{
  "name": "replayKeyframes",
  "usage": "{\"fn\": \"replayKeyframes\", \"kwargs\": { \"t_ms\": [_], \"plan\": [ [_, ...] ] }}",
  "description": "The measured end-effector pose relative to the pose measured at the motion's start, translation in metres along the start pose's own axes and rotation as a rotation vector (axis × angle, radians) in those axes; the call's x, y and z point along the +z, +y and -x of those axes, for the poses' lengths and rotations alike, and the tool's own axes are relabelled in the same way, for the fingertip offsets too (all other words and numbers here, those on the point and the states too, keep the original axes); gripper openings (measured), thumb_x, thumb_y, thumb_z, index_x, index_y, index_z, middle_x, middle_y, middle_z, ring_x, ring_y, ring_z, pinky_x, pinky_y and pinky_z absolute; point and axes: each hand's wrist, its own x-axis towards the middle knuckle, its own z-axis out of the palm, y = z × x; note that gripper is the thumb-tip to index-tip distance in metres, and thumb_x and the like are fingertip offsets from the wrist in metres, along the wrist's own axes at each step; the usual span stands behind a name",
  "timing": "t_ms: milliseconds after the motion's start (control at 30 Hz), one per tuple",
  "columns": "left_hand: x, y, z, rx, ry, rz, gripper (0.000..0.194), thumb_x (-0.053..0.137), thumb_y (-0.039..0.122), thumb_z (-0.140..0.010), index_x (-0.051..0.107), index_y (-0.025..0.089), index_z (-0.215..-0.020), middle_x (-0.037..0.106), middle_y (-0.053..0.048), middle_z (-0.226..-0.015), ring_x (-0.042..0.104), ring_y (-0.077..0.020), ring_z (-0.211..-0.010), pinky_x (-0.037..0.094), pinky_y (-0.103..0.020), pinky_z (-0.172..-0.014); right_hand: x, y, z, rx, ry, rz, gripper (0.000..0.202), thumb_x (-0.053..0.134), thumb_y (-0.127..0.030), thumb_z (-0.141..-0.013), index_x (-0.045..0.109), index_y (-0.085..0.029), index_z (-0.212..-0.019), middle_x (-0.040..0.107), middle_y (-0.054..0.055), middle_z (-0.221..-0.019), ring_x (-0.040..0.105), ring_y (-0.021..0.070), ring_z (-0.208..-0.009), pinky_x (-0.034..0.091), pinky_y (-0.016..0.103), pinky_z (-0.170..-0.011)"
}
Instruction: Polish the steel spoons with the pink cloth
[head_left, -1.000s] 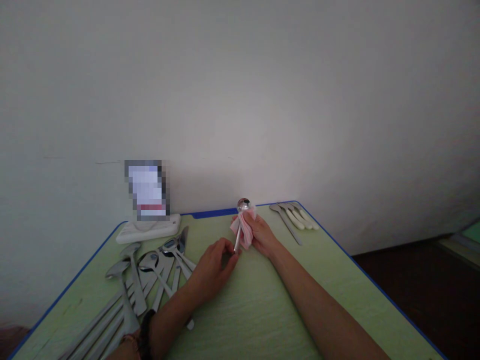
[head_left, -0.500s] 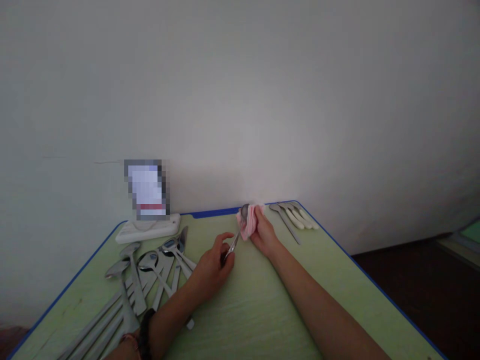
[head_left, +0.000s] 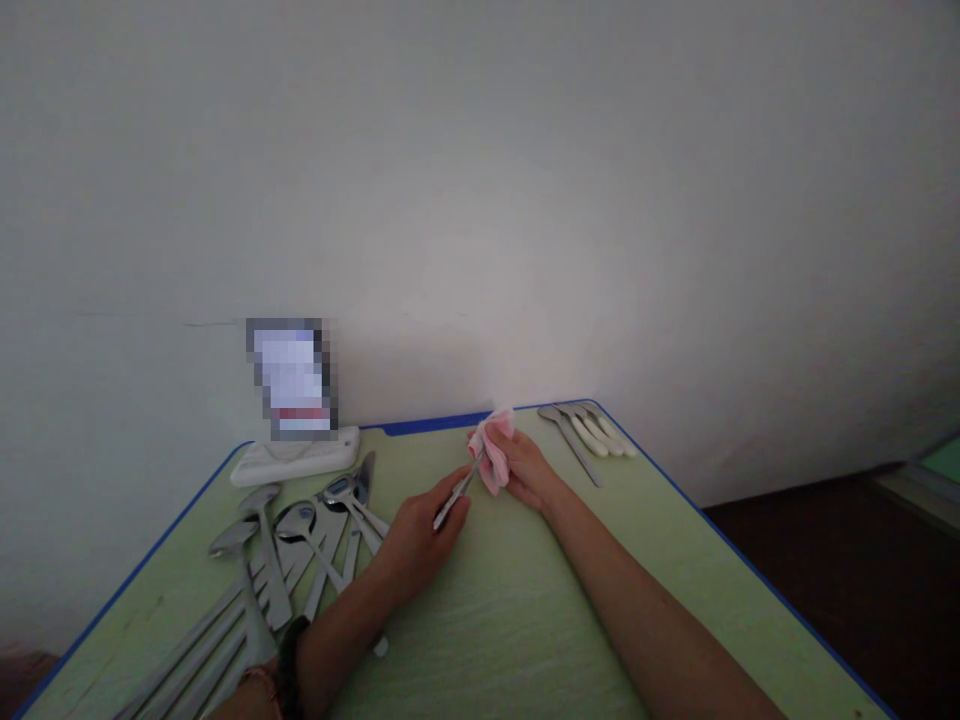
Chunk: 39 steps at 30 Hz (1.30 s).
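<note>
My left hand (head_left: 427, 530) is closed around the handle of a metal spoon (head_left: 454, 500), which slants up and away from me over the middle of the table. The spoon's bowl is hidden inside a pink cloth (head_left: 493, 460). My right hand (head_left: 529, 470) grips that cloth, folded about the bowl, close to the table's far edge. To the left of my left hand lies a spread of metal cutlery, among it a large spoon (head_left: 298, 520) and a knife (head_left: 366, 478).
Several spoons with cream handles (head_left: 592, 438) and an all-metal spoon (head_left: 574, 447) lie at the far right of the green table (head_left: 517, 640). A white power strip (head_left: 296, 458) sits at the far left, with a blurred screen (head_left: 291, 380) above it. Behind rises a wall (head_left: 480, 200).
The pink cloth has closed over the spoon's bowl, which showed before. My left fingers have wrapped more fully round the handle, and my right hand has turned slightly.
</note>
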Motion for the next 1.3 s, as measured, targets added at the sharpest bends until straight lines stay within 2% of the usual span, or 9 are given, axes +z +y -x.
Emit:
{"fn": "replayKeyframes", "kwargs": {
  "t_ms": [200, 333, 500, 700, 833, 967, 1133, 1200, 1300],
  "plan": [
    [0.0001, 0.0003, 0.0018, 0.007, -0.019, -0.035, 0.045, 0.039, 0.030, -0.087, 0.050, 0.014, -0.128, 0.071, -0.006, -0.098, 0.065, -0.0181, -0.083, 0.049, -0.027, -0.079, 0.0006, -0.0034, 0.0024, 0.012, -0.022, 0.039, 0.025, 0.072, -0.037, -0.066, 0.062, -0.014, -0.071, 0.066, 0.002, -0.063, 0.056, 0.0081, -0.052, 0.043, 0.018, -0.050],
    [-0.0002, -0.0001, 0.0019, 0.043, -0.023, -0.056, 0.045, 0.039, 0.030, -0.087, 0.048, 0.016, -0.129, 0.070, -0.007, -0.103, 0.066, -0.0185, -0.082, 0.049, -0.027, -0.077, 0.0012, -0.0014, 0.0006, 0.015, -0.001, 0.054, 0.027, 0.072, -0.039, -0.066, 0.060, -0.015, -0.068, 0.065, 0.002, -0.058, 0.055, 0.0084, -0.048, 0.042, 0.018, -0.045],
    [0.0001, -0.0015, 0.0012, 0.031, -0.026, -0.027, 0.044, 0.039, 0.029, -0.088, 0.046, 0.020, -0.131, 0.065, -0.007, -0.116, 0.063, -0.0195, -0.097, 0.047, -0.029, -0.085, 0.0007, 0.0013, -0.0017, 0.029, 0.036, 0.033, 0.032, 0.069, -0.045, -0.067, 0.061, -0.014, -0.066, 0.065, 0.003, -0.057, 0.055, 0.0084, -0.046, 0.041, 0.017, -0.043],
    [0.0000, -0.0037, 0.0013, 0.006, -0.008, -0.016, 0.044, 0.039, 0.029, -0.087, 0.045, 0.018, -0.129, 0.062, -0.008, -0.120, 0.062, -0.0185, -0.099, 0.045, -0.029, -0.088, -0.0002, -0.0031, 0.0043, 0.050, -0.056, 0.021, 0.025, 0.073, -0.034, -0.064, 0.065, -0.013, -0.075, 0.069, 0.004, -0.070, 0.062, 0.0107, -0.062, 0.047, 0.019, -0.061],
    [-0.0005, -0.0039, 0.0008, -0.015, -0.013, -0.015, 0.044, 0.038, 0.029, -0.087, 0.046, 0.017, -0.129, 0.066, -0.007, -0.111, 0.063, -0.0181, -0.094, 0.046, -0.028, -0.084, -0.0002, -0.0046, 0.0057, 0.042, -0.073, 0.002, 0.024, 0.074, -0.027, -0.061, 0.065, -0.012, -0.078, 0.070, 0.005, -0.075, 0.063, 0.0125, -0.067, 0.048, 0.022, -0.066],
    [-0.0003, -0.0033, 0.0004, -0.020, -0.017, -0.013, 0.044, 0.039, 0.029, -0.087, 0.045, 0.016, -0.129, 0.068, -0.007, -0.104, 0.063, -0.0166, -0.085, 0.046, -0.026, -0.079, -0.0011, -0.0029, 0.0036, 0.030, -0.060, -0.004, 0.024, 0.074, -0.026, -0.060, 0.063, -0.013, -0.077, 0.070, 0.003, -0.072, 0.063, 0.0127, -0.064, 0.048, 0.022, -0.064],
    [0.0004, -0.0005, 0.0009, 0.004, -0.032, -0.025, 0.047, 0.039, 0.028, -0.087, 0.042, 0.017, -0.132, 0.067, 0.000, -0.079, 0.057, -0.0125, -0.062, 0.044, -0.021, -0.064, -0.0005, 0.0003, -0.0002, 0.020, -0.011, -0.024, 0.029, 0.075, -0.037, -0.061, 0.058, -0.016, -0.072, 0.066, 0.001, -0.061, 0.059, 0.0106, -0.053, 0.045, 0.020, -0.051],
    [0.0007, 0.0015, 0.0012, 0.019, -0.050, -0.022, 0.048, 0.040, 0.028, -0.087, 0.042, 0.016, -0.133, 0.064, 0.001, -0.073, 0.054, -0.0118, -0.059, 0.042, -0.020, -0.062, 0.0015, 0.0011, -0.0017, 0.014, 0.032, -0.045, 0.034, 0.074, -0.044, -0.060, 0.057, -0.016, -0.070, 0.064, -0.001, -0.057, 0.058, 0.0106, -0.049, 0.043, 0.020, -0.046],
    [0.0008, 0.0036, 0.0015, 0.028, -0.072, -0.018, 0.048, 0.041, 0.030, -0.087, 0.041, 0.017, -0.134, 0.060, 0.002, -0.068, 0.051, -0.0118, -0.057, 0.040, -0.020, -0.060, 0.0053, 0.0015, -0.0029, -0.019, 0.084, -0.105, 0.037, 0.068, -0.051, -0.066, 0.057, -0.016, -0.068, 0.060, -0.002, -0.054, 0.055, 0.0095, -0.045, 0.045, 0.021, -0.046]
  ]
}}
